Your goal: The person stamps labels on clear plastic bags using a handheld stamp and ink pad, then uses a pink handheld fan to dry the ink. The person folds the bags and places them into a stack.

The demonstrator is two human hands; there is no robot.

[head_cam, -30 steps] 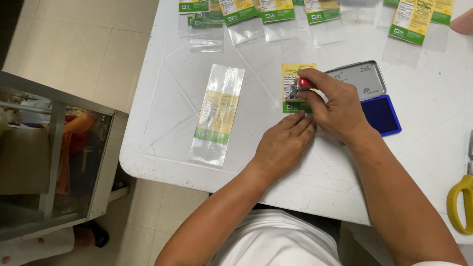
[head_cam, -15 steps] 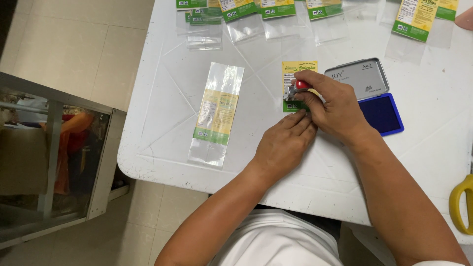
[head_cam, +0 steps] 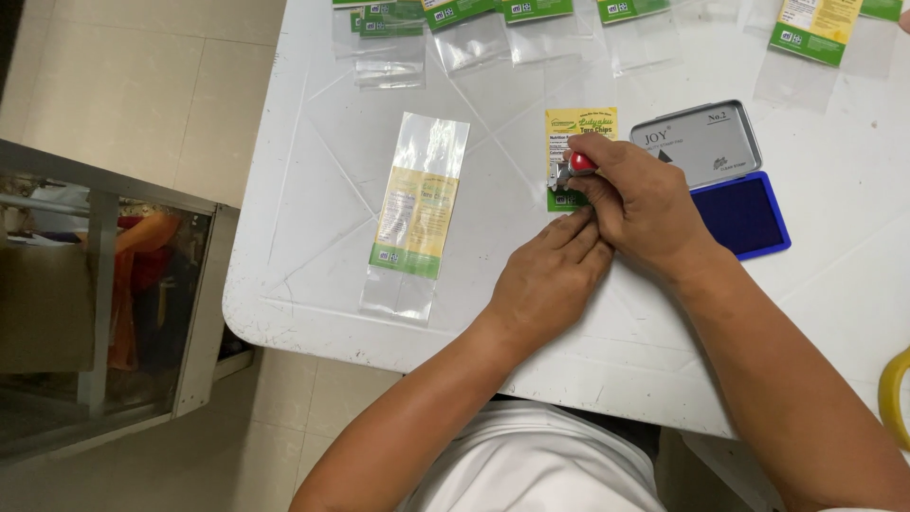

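Note:
My right hand (head_cam: pixel 640 199) grips a small stamp with a red top (head_cam: pixel 578 164) and presses it onto a clear plastic bag with a yellow and green label (head_cam: pixel 574 131) lying on the white table (head_cam: pixel 313 190). Flat on the table, my left hand (head_cam: pixel 550 280) holds down the near end of that bag, fingertips touching the right hand. An open ink pad (head_cam: pixel 741 216) with a blue pad and a grey metal lid (head_cam: pixel 697 142) lies just right of my right hand.
A second labelled clear bag (head_cam: pixel 415 213) lies alone left of my hands. Several more labelled bags (head_cam: pixel 474 24) line the table's far edge. A yellow scissor handle (head_cam: pixel 891 393) shows at the right edge. Left of the table are tiled floor and a metal-framed glass unit (head_cam: pixel 104 303).
The view has shifted slightly. Both hands stay on the bag, with the stamp still held against the label.

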